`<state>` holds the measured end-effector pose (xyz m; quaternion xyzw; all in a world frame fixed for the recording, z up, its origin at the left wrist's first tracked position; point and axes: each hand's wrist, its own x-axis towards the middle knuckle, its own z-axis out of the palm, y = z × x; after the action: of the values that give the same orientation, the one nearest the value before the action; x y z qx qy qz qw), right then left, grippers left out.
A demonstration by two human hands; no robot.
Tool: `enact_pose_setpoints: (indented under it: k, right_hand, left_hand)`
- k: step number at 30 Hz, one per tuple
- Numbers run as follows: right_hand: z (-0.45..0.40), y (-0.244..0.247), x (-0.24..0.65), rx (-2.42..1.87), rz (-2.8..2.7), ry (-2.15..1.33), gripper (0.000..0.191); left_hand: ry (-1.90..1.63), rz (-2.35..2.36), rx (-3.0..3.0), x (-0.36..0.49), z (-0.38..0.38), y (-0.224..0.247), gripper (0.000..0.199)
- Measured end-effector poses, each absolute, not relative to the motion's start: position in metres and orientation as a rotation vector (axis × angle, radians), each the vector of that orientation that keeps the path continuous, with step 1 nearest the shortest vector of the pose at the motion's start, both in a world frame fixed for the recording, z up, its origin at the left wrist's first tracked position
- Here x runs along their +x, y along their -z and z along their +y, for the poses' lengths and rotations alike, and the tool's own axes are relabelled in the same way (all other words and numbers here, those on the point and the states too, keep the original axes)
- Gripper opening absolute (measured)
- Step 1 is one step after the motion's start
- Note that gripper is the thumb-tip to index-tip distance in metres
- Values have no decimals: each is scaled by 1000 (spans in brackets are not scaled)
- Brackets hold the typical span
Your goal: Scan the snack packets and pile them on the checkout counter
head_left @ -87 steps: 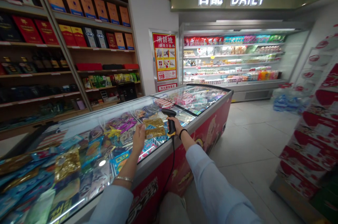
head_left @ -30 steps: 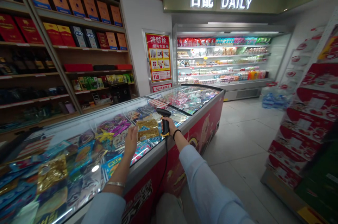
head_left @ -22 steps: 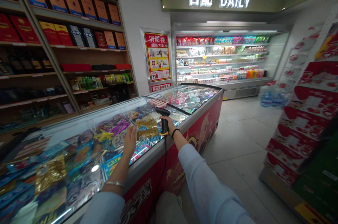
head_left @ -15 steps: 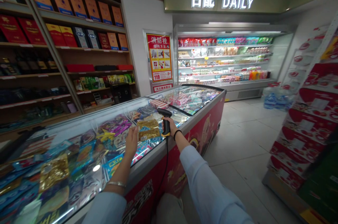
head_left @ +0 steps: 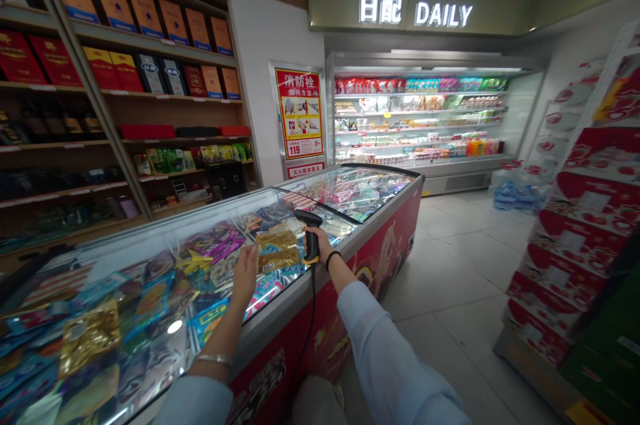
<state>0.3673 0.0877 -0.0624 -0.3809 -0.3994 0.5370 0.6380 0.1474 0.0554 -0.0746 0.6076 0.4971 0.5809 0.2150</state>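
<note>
My right hand (head_left: 323, 246) is wrapped round the grip of a black and yellow barcode scanner (head_left: 311, 250), its head turned left and its cable hanging down the freezer's front. To the left of it, my left hand (head_left: 245, 271) has its fingers closed at the left edge of a shiny gold ice cream packet (head_left: 277, 250). The packet is over the chest freezer (head_left: 320, 278), close to the scanner. Under the glass lie many wrapped ice creams, with another gold packet (head_left: 90, 338) at the lower left.
Shelves (head_left: 190, 101) with boxes and bottles line the left wall. A lit open fridge (head_left: 420, 118) stands at the back. Stacked red cartons (head_left: 575, 238) rise on the right, with water bottles (head_left: 513, 195) behind them. Tiled floor (head_left: 460, 265) runs between freezer and cartons.
The view has shifted slightly. Both hands, the scanner and the gold packet sit a little lower and further left in view, keeping nearly the same pose.
</note>
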Motion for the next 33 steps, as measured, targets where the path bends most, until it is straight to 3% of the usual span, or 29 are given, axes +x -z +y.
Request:
enact_pose_setpoints:
  k: [12,33]
  right_hand:
    - [94,65,370,-748,-868,-1427,29]
    - [73,50,367,-777,-878,-1362,27]
  left_hand:
    - [-1597,1414,1693,148,58,74,48]
    - [-1724,1339,1726,146,55,73,43]
